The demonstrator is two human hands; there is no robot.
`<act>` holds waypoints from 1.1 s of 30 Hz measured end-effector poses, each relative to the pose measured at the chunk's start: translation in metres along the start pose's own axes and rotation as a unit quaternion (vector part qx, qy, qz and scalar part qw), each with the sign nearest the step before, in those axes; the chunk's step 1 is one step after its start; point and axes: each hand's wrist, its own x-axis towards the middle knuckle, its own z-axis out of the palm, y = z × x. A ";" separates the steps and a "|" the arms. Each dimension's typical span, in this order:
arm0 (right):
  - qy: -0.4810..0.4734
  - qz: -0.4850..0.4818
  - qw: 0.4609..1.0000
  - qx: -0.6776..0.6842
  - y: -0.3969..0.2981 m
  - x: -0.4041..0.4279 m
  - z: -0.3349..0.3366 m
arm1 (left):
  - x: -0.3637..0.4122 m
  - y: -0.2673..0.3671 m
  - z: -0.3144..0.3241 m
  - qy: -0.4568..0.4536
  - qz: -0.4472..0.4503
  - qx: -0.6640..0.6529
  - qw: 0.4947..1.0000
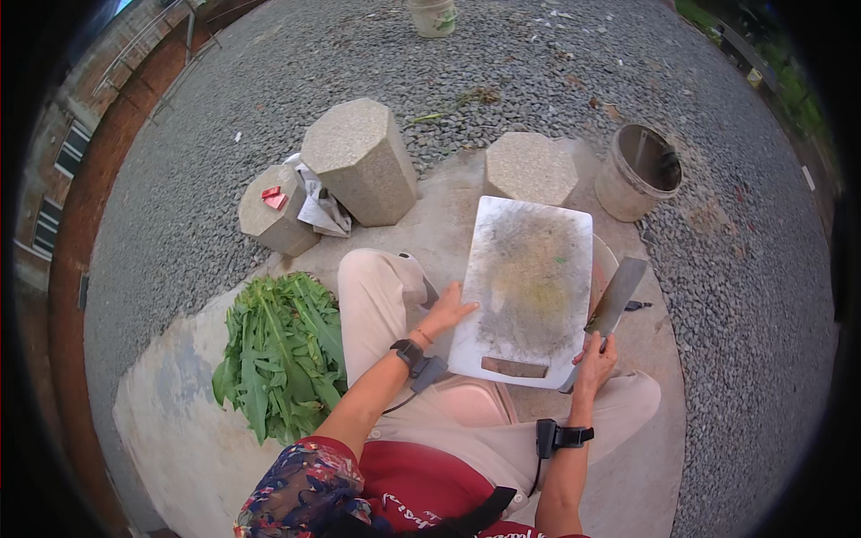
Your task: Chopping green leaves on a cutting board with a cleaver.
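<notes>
A white plastic cutting board [471, 269], stained dark and yellowish in the middle, is in front of me with its handle slot towards my body. My left hand [449, 314] grips its left edge, thumb over the top face. In my right hand [596, 366] is a cleaver [617, 292], its broad blade pointing up and away past the board's right edge. The right hand is close against the board's lower right side; whether it also grips the board is unclear. A round, pale-rimmed container [604, 265] is mostly hidden under the board. To my left lies a heap of long green leaves [282, 356].
Octagonal concrete blocks [366, 161] stand beyond my knees, one bearing red packets [274, 198]. Crumpled pale paper or cloth [321, 205] sits between two of them. A dirty bucket [629, 181] stands at right. Grey gravel [726, 282] borders the concrete slab [195, 403].
</notes>
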 end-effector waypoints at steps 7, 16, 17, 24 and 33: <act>-0.047 -0.099 0.981 -0.162 0.013 0.006 0.017 | -0.055 0.070 -0.137 0.135 -0.017 -0.219 0.966; -0.145 -0.215 0.917 -0.302 -0.002 -0.015 0.036 | -0.262 -0.132 -0.256 0.413 -0.305 -0.074 0.855; -0.145 -0.218 0.916 -0.304 -0.002 -0.015 0.037 | -0.281 -0.163 -0.260 0.425 -0.363 -0.002 0.829; -0.191 -0.218 0.892 -0.346 0.016 -0.017 0.035 | -0.251 -0.229 -0.249 0.410 -0.482 0.149 0.760; -0.209 -0.237 0.883 -0.348 0.019 -0.021 0.040 | -0.184 -0.245 -0.225 0.336 -0.555 0.233 0.725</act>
